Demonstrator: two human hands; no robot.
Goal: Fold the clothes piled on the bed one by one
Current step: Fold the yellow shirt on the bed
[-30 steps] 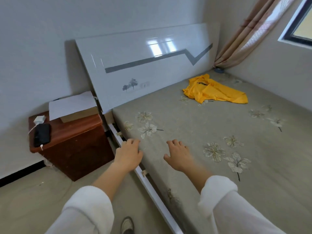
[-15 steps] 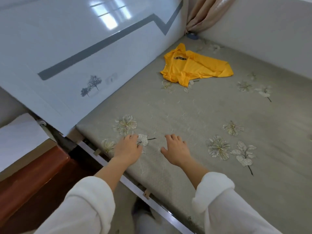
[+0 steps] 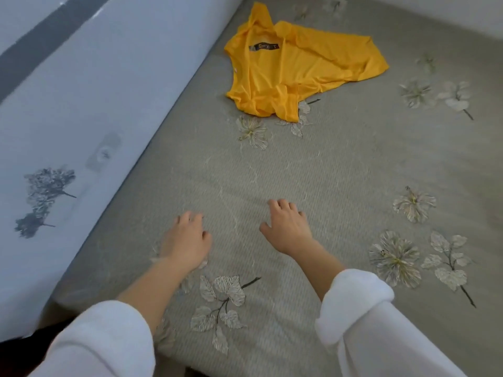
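A crumpled yellow shirt with a dark neck label lies on the grey flowered bed, far ahead near the headboard. My left hand hovers palm down over the near part of the bed, fingers loosely bent, holding nothing. My right hand is beside it, also palm down with relaxed fingers and nothing in it. Both hands are well short of the shirt. White sleeves are rolled up on both forearms.
A glossy white headboard with a grey stripe and a small tree print runs along the left side of the bed. A pale wall borders the bed at the top right.
I have leaned forward over the bed. Both hands moved from the bed's edge further onto it, toward the shirt. The nightstand and floor have dropped out of view.
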